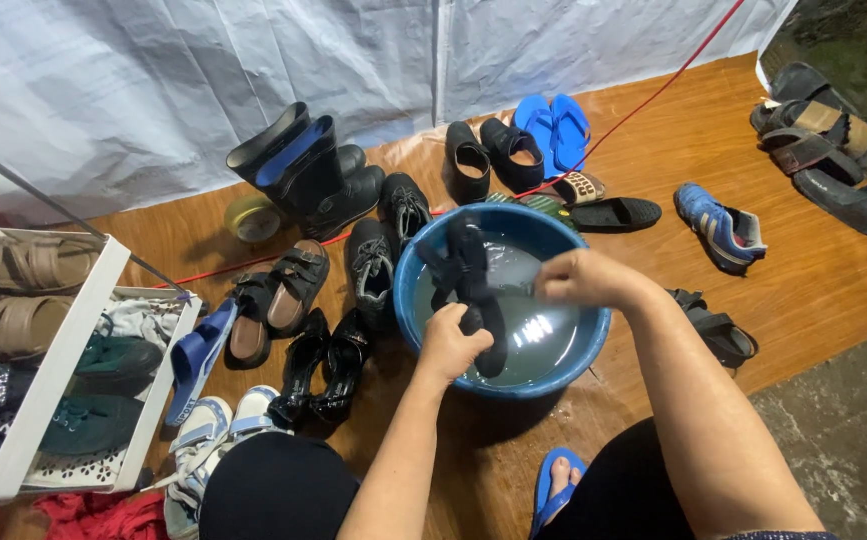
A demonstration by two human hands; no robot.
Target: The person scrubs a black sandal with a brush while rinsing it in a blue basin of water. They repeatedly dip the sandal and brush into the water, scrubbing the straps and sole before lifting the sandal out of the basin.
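Wooden floor [753, 330] holds many shoes; left hand [450, 345] grips black sandal [473, 290] over blue basin [563, 365]; right hand [583, 277] closed, scrubbing it; rinsing seems next.

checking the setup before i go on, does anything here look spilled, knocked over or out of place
Nothing looks spilled. The left hand holds a black sandal over the blue basin of water; the right hand is over it too. One oddity: a single blue sneaker lies apart, with no mate beside it.
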